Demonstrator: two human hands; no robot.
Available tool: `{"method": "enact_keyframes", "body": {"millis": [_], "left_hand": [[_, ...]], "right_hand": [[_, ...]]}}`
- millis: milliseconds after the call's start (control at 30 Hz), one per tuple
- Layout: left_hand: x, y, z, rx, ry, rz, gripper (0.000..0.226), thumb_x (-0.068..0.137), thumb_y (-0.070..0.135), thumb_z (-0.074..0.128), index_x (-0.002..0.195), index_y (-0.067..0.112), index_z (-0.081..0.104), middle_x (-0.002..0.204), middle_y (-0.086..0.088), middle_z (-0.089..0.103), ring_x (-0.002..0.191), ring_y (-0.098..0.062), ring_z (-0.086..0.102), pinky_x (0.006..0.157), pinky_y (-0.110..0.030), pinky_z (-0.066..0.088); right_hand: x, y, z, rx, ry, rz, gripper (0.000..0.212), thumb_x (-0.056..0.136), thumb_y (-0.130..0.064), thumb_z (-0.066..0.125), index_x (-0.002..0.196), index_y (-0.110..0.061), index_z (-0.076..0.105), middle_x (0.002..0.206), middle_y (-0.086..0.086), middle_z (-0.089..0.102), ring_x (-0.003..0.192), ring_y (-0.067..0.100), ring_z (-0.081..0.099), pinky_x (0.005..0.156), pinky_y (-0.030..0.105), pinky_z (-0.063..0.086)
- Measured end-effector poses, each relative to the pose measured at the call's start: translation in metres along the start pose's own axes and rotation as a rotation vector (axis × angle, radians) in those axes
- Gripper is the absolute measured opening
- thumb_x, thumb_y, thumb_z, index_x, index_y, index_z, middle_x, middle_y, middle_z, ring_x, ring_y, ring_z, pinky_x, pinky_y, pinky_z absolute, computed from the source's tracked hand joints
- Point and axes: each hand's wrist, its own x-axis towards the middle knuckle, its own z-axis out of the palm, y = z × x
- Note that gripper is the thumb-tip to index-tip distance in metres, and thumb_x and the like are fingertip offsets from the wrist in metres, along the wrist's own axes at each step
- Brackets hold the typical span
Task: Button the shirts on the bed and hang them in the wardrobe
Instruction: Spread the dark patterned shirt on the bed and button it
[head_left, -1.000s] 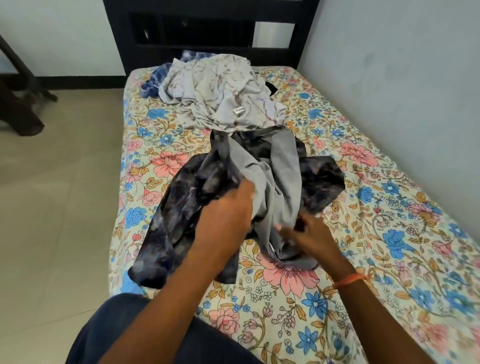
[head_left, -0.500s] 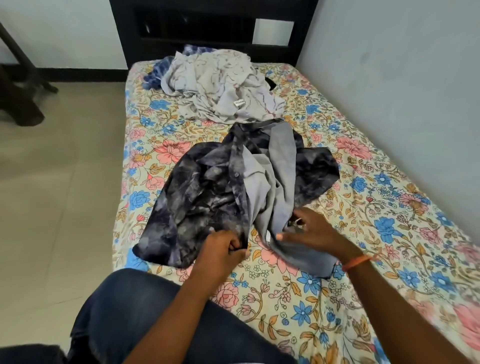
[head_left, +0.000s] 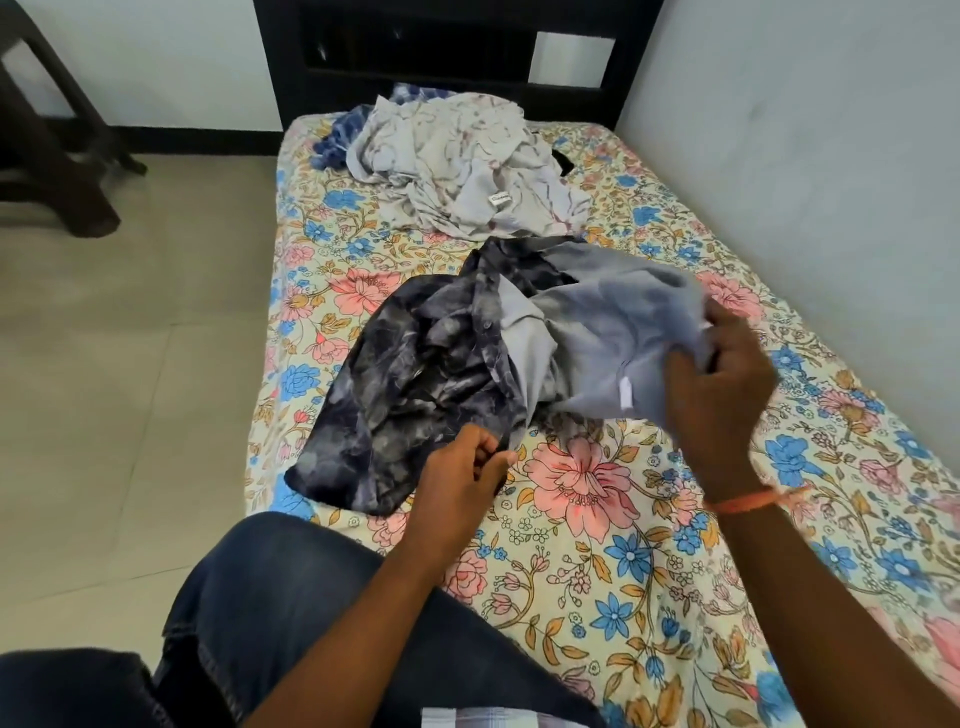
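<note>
Floral sheeting in pink, blue and tan covers the bed you are leaning over, and both your hands are on the dark mottled shirt spread across its middle. Your left hand is curled at the shirt's near hem, fingers and thumb pinching the lower corner of the dark front panel where it lies on the sheet. Your right hand is lifted above the bed, fingers closed round a bunch of the shirt's pale grey inside, which hangs turned outward with a small white tag showing just beside your palm. An orange band circles that wrist. Part of the raised cloth is blurred, so its edge there is hard to trace. Beyond the dark shirt, nearer the headboard, a light grey printed shirt lies crumpled in a heap, with a blue patterned garment showing at its left side. A black headboard stands against the pale wall that runs along the right of the bed. Your knee in dark jeans rests against the near edge, and a dark wooden chair stands on the tiled floor to the left.
</note>
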Motion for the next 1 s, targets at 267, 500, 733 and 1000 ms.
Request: {"method": "enact_keyframes", "body": {"millis": [267, 500, 733, 1000], "left_hand": [[-0.003, -0.005, 0.000, 0.077, 0.001, 0.053, 0.020, 0.097, 0.041, 0.054, 0.084, 0.027, 0.050, 0.064, 0.008, 0.050, 0.057, -0.005, 0.045, 0.054, -0.030, 0.041], [0.000, -0.012, 0.001, 0.228, -0.128, -0.010, 0.023, 0.094, 0.042, 0.058, 0.083, 0.024, 0.049, 0.066, 0.007, 0.054, 0.057, -0.008, 0.048, 0.055, -0.032, 0.043], [-0.004, -0.012, 0.005, 0.352, -0.254, -0.022, 0.026, 0.088, 0.043, 0.066, 0.083, 0.023, 0.051, 0.072, 0.004, 0.059, 0.066, -0.016, 0.057, 0.060, -0.035, 0.047], [-0.006, -0.014, -0.001, 0.003, -0.153, -0.157, 0.031, 0.069, 0.016, 0.088, 0.070, 0.014, 0.057, 0.057, 0.005, 0.058, 0.044, 0.005, 0.049, 0.050, -0.016, 0.046]], "right_hand": [[-0.088, 0.039, 0.021, -0.001, -0.949, 0.109, 0.024, 0.087, -0.026, 0.072, 0.111, -0.023, 0.069, 0.143, -0.002, 0.052, 0.121, 0.008, 0.055, 0.093, 0.023, 0.050], [-0.088, 0.070, -0.007, -0.246, -0.949, 0.283, 0.011, 0.081, -0.012, 0.075, 0.091, -0.017, 0.074, 0.079, -0.006, 0.070, 0.071, 0.008, 0.063, 0.072, 0.036, 0.055], [-0.074, 0.082, -0.005, -0.534, -0.742, -0.034, 0.025, 0.081, -0.036, 0.077, 0.097, -0.020, 0.067, 0.090, 0.001, 0.063, 0.084, 0.023, 0.056, 0.067, 0.031, 0.043], [-0.071, 0.084, 0.001, -0.586, -0.843, -0.009, 0.009, 0.085, -0.016, 0.072, 0.086, -0.010, 0.066, 0.086, 0.000, 0.050, 0.072, 0.020, 0.052, 0.059, 0.028, 0.037]]}}
